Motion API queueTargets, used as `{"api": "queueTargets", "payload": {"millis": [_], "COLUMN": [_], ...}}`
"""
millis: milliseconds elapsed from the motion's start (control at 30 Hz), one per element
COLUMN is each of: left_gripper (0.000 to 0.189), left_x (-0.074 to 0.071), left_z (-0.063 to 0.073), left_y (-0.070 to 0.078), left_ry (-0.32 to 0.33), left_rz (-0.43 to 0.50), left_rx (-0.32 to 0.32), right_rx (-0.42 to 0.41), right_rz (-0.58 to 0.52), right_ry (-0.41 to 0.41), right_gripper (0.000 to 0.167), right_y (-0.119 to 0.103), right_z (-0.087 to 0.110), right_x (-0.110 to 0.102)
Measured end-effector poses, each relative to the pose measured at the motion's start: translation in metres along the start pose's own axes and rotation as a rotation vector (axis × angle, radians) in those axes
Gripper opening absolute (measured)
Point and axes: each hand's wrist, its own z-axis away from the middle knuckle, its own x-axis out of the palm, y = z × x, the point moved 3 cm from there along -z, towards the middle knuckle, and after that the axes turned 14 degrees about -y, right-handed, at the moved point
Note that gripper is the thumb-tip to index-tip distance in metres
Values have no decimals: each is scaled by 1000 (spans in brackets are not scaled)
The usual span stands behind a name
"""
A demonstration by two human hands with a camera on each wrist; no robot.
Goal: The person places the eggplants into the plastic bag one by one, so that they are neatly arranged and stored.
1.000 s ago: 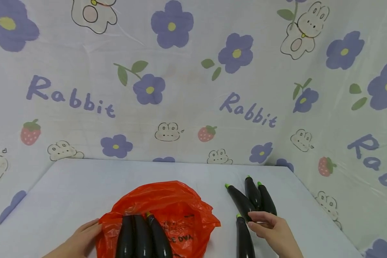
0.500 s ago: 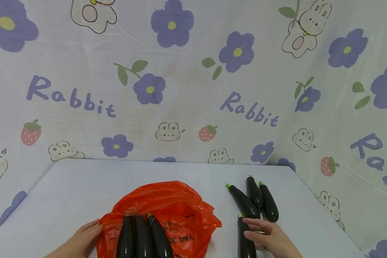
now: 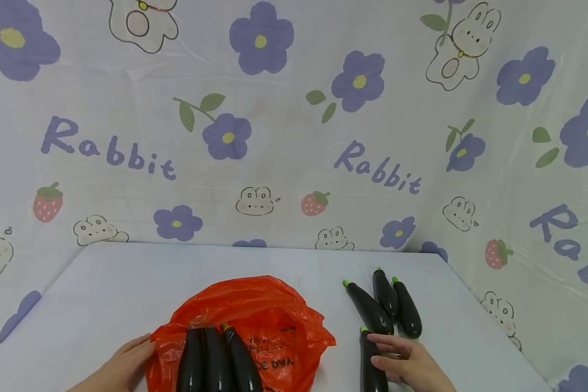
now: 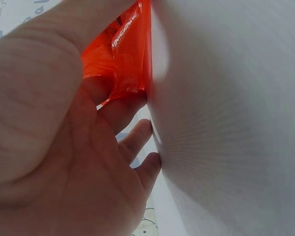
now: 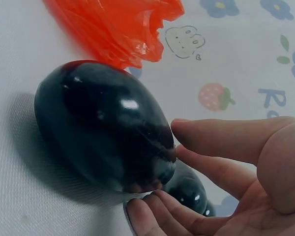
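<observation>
My left hand [image 3: 127, 362] holds the left edge of a red plastic bag [image 3: 294, 332] between thumb and fingers; the left wrist view shows its fingertips low against the white surface. Three dark eggplants [image 3: 217, 359] lie side by side on the bag, their near ends cut off by the frame. To the right of the bag, a single eggplant [image 3: 371, 362] with a green tip points away from me. My right hand [image 3: 409, 362] is at its right side, thumb and fingertips right at the glossy skin [image 5: 103, 123] in the right wrist view, not wrapped round it.
Beyond the right hand, three more eggplants [image 3: 384, 302] lie bunched on the white table [image 3: 142, 272]. A curtain [image 3: 284, 136] printed with flowers and rabbits hangs behind the table and along its right side.
My right hand has come down and nearer, from the bunched eggplants to the single eggplant in front of them. The left hand and bag have stayed in place.
</observation>
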Motion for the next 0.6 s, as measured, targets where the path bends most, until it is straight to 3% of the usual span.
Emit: {"api": "queueTargets", "payload": {"millis": [600], "left_gripper": [104], "left_x": [1], "left_z": [-2], "left_y": [-9], "left_ry": [3], "left_rz": [-33], "left_rx": [-21], "right_rx": [15], "right_rz": [28], "right_ry": [7], "right_gripper": [60], "right_y": [2], "right_z": [-4], "right_x": [3]}}
